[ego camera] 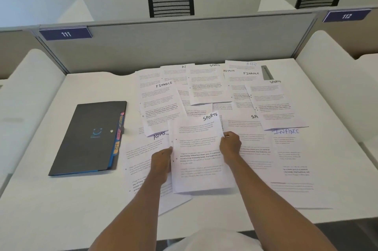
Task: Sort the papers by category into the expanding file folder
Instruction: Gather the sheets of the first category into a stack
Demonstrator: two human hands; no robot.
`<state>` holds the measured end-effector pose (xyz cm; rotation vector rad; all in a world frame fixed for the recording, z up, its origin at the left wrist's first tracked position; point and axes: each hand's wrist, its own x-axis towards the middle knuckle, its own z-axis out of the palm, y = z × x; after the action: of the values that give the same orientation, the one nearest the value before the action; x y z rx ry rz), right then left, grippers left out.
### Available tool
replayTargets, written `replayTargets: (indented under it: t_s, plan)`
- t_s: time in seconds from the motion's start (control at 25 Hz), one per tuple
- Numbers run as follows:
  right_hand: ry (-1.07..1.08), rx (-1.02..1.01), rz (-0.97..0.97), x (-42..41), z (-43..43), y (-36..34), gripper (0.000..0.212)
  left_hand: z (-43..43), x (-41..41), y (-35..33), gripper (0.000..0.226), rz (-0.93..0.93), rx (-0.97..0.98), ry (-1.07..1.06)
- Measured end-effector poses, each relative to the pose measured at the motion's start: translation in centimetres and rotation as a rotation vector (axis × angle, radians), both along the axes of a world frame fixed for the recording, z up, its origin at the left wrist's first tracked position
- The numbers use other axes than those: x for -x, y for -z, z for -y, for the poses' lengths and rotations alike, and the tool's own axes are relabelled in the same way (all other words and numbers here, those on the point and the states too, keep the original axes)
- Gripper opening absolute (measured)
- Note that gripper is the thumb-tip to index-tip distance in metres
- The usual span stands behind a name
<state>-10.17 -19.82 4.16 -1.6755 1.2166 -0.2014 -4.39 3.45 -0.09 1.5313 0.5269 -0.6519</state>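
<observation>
Fingers (168,150) of the left hand (161,160) and right hand (230,145) clamp a SPORTS sheet (198,160) by its side edges. The closed folder (90,138) lies at nine o'clock on the surface (41,199); loose papers (204,87) spread toward twelve.

You've got 1 folder (88,138), 4 SPORTS sheets (196,158), 3 FINANCE (161,105), 3 ADMIN (143,154), 1 HR (239,65), plus 2 chairs (170,1), 2 desk no. plates (65,33).
</observation>
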Motion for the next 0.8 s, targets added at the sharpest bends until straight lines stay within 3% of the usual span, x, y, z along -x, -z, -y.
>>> replayTargets:
  t_s: [0.12, 0.32, 0.48, 0.56, 0.68, 0.8]
  plan:
    - [-0.027, 0.037, -0.001, 0.0, -0.4, 1.2, 0.022, -0.1, 0.3, -0.6, 0.009, 0.058, -0.007, 0.066]
    - [-0.147, 0.099, 0.020, -0.3, -0.9, 2.4, 0.011, -0.2, 0.3, -0.5, 0.015, 0.094, -0.026, 0.107]
    - [-0.246, 0.278, 0.015, -1.1, -0.8, 2.3, 0.041, -0.5, -0.9, -1.2, 0.018, 0.103, 0.052, 0.125]
    - [-0.231, 0.253, 0.061, -2.0, -0.3, 2.0, 0.048, -0.6, -2.2, -1.8, 0.017, 0.094, 0.086, 0.101]
    - [-0.252, 0.119, 0.125, -3.2, -0.3, 1.6, 0.037, 0.1, -4.2, -2.5, 0.018, 0.095, 0.124, 0.089]
    - [-0.259, 0.126, 0.136, -4.9, -0.1, 2.1, 0.026, 1.2, -6.0, -2.6, 0.021, 0.125, 0.096, 0.132]
